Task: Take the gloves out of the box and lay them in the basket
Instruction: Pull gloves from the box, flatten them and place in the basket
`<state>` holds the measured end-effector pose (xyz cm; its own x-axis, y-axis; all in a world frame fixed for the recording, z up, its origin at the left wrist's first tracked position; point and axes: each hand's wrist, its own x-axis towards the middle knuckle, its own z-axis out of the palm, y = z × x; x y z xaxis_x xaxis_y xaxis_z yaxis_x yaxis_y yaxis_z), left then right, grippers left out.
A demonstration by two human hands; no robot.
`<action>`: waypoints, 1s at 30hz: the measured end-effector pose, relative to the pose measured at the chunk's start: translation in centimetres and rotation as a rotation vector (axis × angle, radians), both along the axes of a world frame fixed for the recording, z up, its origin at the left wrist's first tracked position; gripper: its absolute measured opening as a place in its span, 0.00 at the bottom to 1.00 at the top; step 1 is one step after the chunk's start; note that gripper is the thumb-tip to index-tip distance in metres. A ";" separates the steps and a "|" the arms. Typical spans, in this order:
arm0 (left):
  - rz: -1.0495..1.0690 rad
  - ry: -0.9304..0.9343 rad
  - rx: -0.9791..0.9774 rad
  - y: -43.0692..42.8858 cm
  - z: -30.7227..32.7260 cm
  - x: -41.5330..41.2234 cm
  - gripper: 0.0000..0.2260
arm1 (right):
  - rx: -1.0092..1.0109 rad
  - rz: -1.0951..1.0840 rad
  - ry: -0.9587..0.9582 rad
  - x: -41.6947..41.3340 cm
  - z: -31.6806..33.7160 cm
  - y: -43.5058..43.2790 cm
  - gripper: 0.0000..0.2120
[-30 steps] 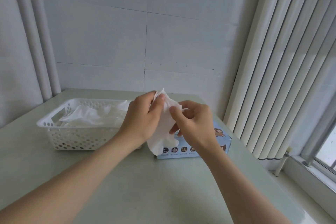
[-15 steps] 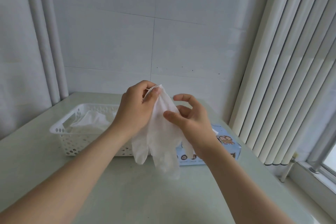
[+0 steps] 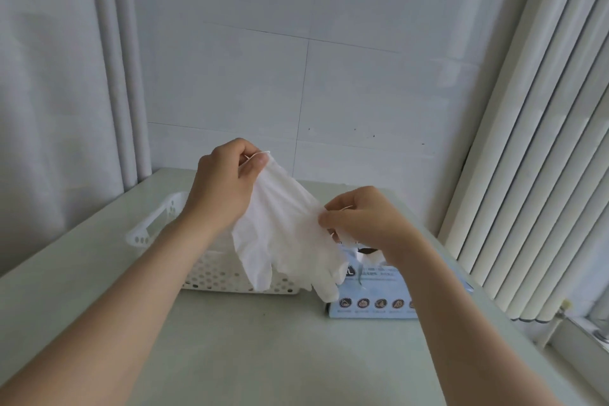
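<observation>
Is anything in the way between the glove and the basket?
Nothing visible does. The glove, pinched by the left hand and the right hand, hangs in the air close to the basket's right end, with only air between them.

Soft, even daylight from the right, through the vertical blinds [image 3: 527, 142]. Overall bright, slightly cool cast. No hard shadows, only faint diffuse ones on the table [image 3: 263, 356] near the camera. White glove [image 3: 283, 234] is close to clipping, folds low-contrast. Wide-angle bowing at both edges: blinds and the left pipes [image 3: 127, 76] lean. Print on the box [image 3: 372, 303] is soft, probably compression rather than focus.
</observation>
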<state>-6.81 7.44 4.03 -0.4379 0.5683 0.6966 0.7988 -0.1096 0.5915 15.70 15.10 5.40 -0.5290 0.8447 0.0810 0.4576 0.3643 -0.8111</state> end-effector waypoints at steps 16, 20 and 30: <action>-0.089 -0.315 -0.218 -1.0 -1.1 -5.1 0.09 | 0.020 -0.215 0.277 -6.5 -1.3 1.8 0.05; -0.019 -0.304 -0.297 -1.2 -1.8 -6.4 0.05 | 0.228 -0.238 0.225 -8.9 -2.1 2.1 0.04; 0.451 0.212 -0.525 -1.2 -3.9 -6.9 0.10 | 0.545 -0.053 -0.265 -10.8 -4.4 2.5 0.20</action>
